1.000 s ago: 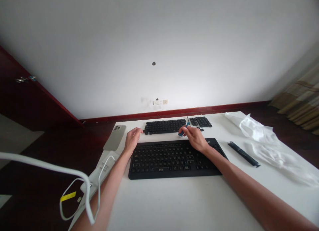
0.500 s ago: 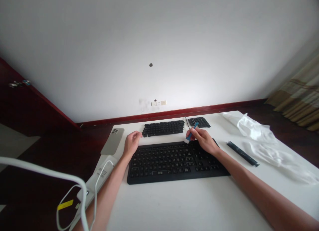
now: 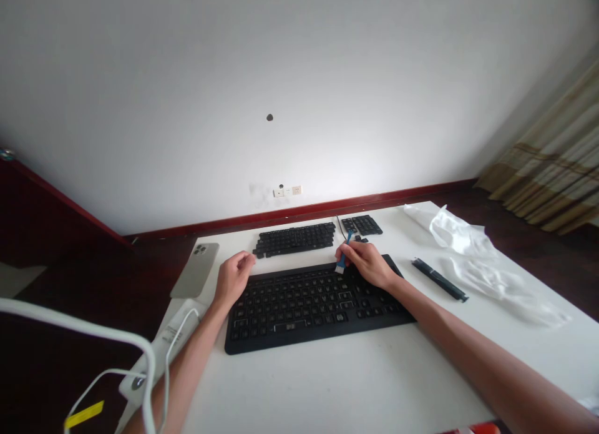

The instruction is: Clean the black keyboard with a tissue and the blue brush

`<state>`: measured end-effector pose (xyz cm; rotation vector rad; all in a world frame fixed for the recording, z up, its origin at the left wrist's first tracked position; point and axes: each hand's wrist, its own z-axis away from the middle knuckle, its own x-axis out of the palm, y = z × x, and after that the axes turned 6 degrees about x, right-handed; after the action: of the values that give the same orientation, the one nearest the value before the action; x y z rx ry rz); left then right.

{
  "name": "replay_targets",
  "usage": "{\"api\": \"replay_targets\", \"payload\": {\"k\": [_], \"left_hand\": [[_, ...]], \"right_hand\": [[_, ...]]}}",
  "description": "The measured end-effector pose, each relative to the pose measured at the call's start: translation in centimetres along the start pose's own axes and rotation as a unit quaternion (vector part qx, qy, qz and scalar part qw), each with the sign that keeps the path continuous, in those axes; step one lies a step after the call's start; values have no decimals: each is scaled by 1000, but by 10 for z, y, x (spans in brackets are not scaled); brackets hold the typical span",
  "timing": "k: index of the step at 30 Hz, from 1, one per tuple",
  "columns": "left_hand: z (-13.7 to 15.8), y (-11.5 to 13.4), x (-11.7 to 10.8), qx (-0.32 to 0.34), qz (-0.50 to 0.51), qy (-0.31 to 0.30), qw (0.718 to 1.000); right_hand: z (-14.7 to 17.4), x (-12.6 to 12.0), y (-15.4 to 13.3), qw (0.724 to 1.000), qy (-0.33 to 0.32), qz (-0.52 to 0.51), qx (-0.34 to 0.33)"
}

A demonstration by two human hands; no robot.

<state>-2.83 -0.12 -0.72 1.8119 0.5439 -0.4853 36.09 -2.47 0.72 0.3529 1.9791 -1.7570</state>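
A black keyboard base [image 3: 290,345], its key positions bare of caps, lies on the white table. My right hand [image 3: 367,262] pinches a small blue brush [image 3: 347,250] with pale bristles pointing down at the base's upper edge, right of centre. At the upper left corner of the base is my left hand [image 3: 234,276], its fingers curled in; whatever they may hold is hidden. Behind the base, black keycaps [image 3: 296,236] are laid out in rows, with a smaller group of number-pad keycaps [image 3: 367,225] to their right.
Left on the table [image 3: 290,390] are a phone [image 3: 196,270] and a white power strip [image 3: 171,337] with a white cable [image 3: 150,365]. On the right lie a long dark strip [image 3: 440,279] and crumpled white plastic [image 3: 461,231]. A red item [image 3: 484,428] shows at the bottom edge.
The view has shifted, so the table things appear further left. The brush in my right hand stands more upright, its bristles showing more fully. A red item has come into view at the bottom.
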Motion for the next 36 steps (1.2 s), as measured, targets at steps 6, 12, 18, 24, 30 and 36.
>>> {"api": "replay_targets", "payload": {"k": [6,12,18,24,30,36], "left_hand": [[1,-1,0,3,1,-8,1000],[0,2,0,3,7,-8,1000],[1,4,-1,2,8,-11,1000],[0,3,0,6,7,-12,1000],[0,1,0,12,9,-10,1000],[0,1,0,13,2,-12,1000]], "right_hand": [[0,0,-4,1000,1,14,4],[1,0,-8,1000,6,13,11],[1,0,-9,1000,6,23,15],[2,0,-10,1000,4,26,15],[1,1,-12,999,8,47,17],[2,2,-12,998,6,55,18]]}}
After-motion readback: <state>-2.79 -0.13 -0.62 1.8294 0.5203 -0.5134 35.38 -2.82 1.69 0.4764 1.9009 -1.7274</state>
